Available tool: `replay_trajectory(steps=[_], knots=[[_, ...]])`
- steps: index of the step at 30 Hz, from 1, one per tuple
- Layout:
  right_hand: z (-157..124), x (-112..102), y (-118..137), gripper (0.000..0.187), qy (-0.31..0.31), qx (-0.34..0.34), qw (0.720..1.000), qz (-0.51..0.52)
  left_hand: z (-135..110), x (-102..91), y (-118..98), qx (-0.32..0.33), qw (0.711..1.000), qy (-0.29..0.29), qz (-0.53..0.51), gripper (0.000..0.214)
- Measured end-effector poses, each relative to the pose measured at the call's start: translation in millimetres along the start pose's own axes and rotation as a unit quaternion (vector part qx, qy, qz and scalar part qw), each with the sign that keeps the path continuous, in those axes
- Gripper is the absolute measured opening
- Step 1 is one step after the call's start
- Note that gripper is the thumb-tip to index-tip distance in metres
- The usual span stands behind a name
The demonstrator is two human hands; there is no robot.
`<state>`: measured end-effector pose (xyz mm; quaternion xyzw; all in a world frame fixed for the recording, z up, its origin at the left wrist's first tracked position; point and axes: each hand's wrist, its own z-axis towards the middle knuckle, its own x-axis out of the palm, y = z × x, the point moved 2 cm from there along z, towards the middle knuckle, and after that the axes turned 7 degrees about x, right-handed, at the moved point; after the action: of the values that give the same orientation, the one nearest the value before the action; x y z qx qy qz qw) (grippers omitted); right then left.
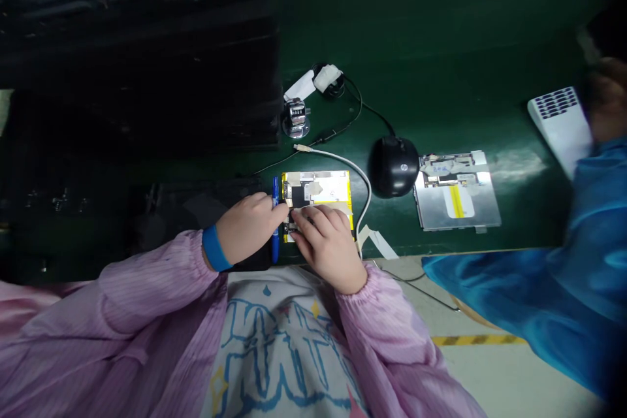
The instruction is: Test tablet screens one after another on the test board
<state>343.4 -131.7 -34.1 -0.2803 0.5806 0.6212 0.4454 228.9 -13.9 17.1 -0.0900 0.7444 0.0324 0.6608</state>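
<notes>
Item: one flat yellow-edged module (337, 192), silver-white face, dark section at its left end, pieces of tape on top. Location: flat on the bench (441, 46), just inside the near edge.

Handling (judged): light for its area; thin and fairly stiff, though likely to flex if raised by one end; smooth face, somewhat slippery; dark section and its small parts fragile. Hold: by the outer edges, right and left sides together, no squeezing of the face, no pull on the taped end.

Left hand (249, 225): fingers curled, tips at the module's left end, crossing a blue marker (275, 245); cannot tell whether anything is pinched.

Right hand (330, 245): bent fingers laid over the module's near half; cannot tell whether it grips or merely rests.

Adjacent: white cable (360, 176), curving past the module's right side; black mouse (396, 173), beyond the cable, farther from the near edge.
</notes>
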Motion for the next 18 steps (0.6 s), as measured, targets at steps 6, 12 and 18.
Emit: replay_trajectory(steps=[6, 12, 18], knots=[[1, 1, 5, 0.037, 0.008, 0.014, 1.000, -0.004, 0, 2.4, 0, -0.001, 1.000, -0.002, -0.014, 0.018], [-1, 3, 11, 0.037, -0.005, 0.027, 1.000, -0.012, -11, -10.4, 8, -0.025, 0.993, -0.053, -0.106, 0.013], [0, -5, 7, 0.044, 0.015, 0.029, 0.999, 0.016, -68, -53.0, 47, -0.210, 0.938, -0.168, -0.221, 0.012]])
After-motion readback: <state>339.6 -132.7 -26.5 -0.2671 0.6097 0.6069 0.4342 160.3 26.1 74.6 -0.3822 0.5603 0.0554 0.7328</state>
